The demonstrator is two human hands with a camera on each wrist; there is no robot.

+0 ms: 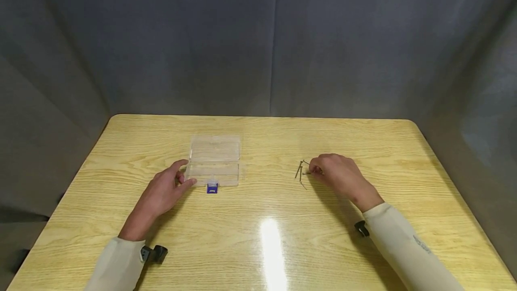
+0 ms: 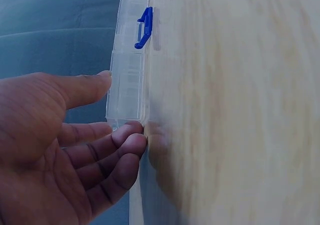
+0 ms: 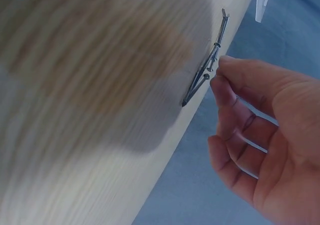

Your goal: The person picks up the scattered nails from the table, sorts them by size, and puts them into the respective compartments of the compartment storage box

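Note:
A clear plastic box (image 1: 214, 169) lies on the table, its lid (image 1: 216, 148) laid back and a blue latch (image 1: 212, 188) at its front. My left hand (image 1: 167, 187) holds the box's left end, thumb near the front edge and fingers curled at the side. The latch (image 2: 145, 29) hangs beyond the thumb in the left wrist view. To the right lie several metal nails (image 1: 300, 172) in a loose pile. Over them, my right hand (image 1: 337, 174) pinches a nail (image 3: 212, 62) between thumb and forefinger; the fingertips partly hide it.
The wooden table (image 1: 250, 223) has rounded far corners, with grey curtains (image 1: 194, 44) behind it and at both sides. Black wrist straps (image 1: 153, 253) sit at the sleeves. Bright glare falls on the table's front middle.

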